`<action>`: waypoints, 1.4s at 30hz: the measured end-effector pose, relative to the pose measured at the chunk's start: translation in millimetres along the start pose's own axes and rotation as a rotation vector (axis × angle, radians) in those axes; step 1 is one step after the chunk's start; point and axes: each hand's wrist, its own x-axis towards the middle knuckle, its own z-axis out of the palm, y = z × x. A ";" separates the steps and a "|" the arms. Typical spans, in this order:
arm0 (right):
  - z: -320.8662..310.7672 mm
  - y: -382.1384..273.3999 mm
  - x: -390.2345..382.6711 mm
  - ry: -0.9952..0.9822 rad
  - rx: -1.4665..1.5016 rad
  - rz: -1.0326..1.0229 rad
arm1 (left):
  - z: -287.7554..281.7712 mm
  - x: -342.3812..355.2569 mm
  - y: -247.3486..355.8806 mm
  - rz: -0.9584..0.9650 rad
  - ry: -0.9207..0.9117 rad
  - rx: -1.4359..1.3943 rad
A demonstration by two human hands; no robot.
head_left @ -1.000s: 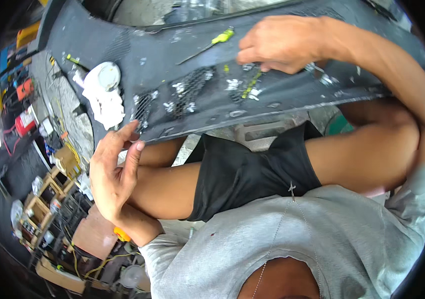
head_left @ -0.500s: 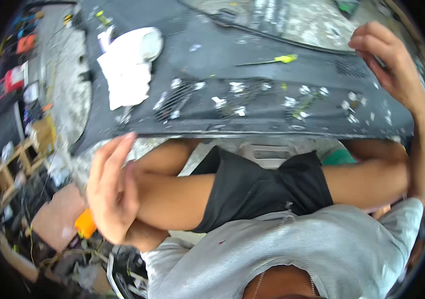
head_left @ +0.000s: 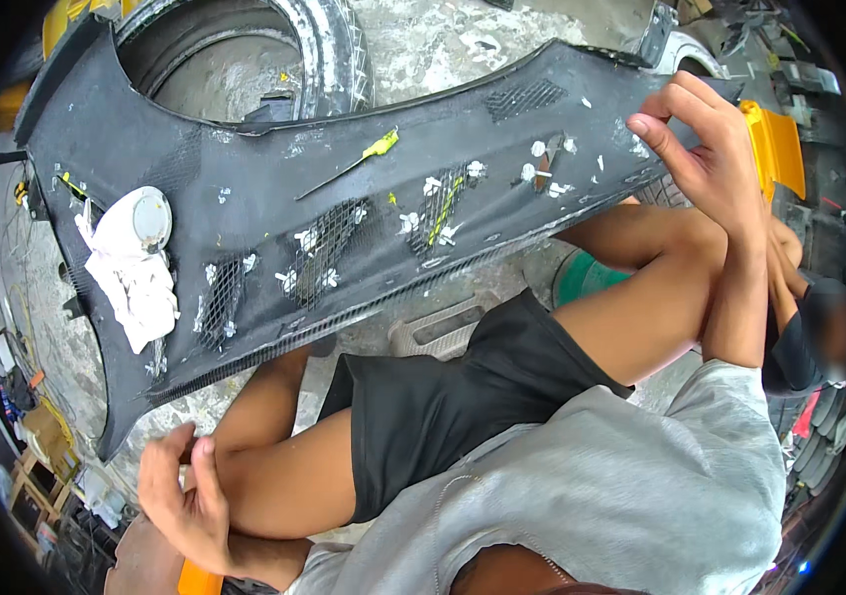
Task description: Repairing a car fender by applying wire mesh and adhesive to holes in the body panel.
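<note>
A large black car body panel [head_left: 274, 178] lies across in front of my knees, with a row of slots carrying mesh patches and white blobs. My right hand [head_left: 706, 149] is raised at the panel's right end, fingers half bent, thumb apart, nothing visible in it. Whether it touches the panel I cannot tell. My left hand [head_left: 185, 496] hovers by my left thigh, fingers loosely curled and apart from the thumb, holding nothing. On the panel rest a screwdriver with a yellow-green handle [head_left: 379, 145], a crumpled white cloth [head_left: 135, 297] and a round whitish lid or tub [head_left: 150, 218].
Behind the panel lies a tyre [head_left: 329, 50]. A grey plastic stool [head_left: 443, 327] and a green round object [head_left: 592, 278] are below it. Another person [head_left: 800, 327] sits at the right, near a yellow plastic piece [head_left: 775, 154]. Clutter lines the left side.
My view has turned, so the panel now appears slanted and further left. My left hand shows lower, away from the panel's edge; my right hand stays raised over its right end.
</note>
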 end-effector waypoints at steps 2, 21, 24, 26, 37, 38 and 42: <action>2.7 9.6 -2.9 -0.060 0.045 -0.066 | 10.1 9.2 9.2 -0.008 -0.031 0.088; -5.6 13.9 -29.5 -0.132 0.101 -0.181 | 29.0 33.7 33.0 -0.107 -0.234 0.096; -5.3 11.6 -29.6 -0.137 0.094 -0.186 | 28.7 32.1 36.3 -0.122 -0.229 0.129; -6.3 10.3 -29.1 -0.140 0.086 -0.188 | 27.4 34.1 36.6 -0.103 -0.234 0.131; -1.0 6.5 -23.6 -0.166 0.050 -0.206 | 27.3 29.5 33.1 -0.132 -0.227 0.164; -0.8 6.1 -22.8 -0.167 0.051 -0.208 | 27.0 28.6 31.5 -0.129 -0.225 0.159; -1.6 5.3 -21.4 -0.179 0.051 -0.197 | 25.9 28.2 28.5 -0.132 -0.229 0.133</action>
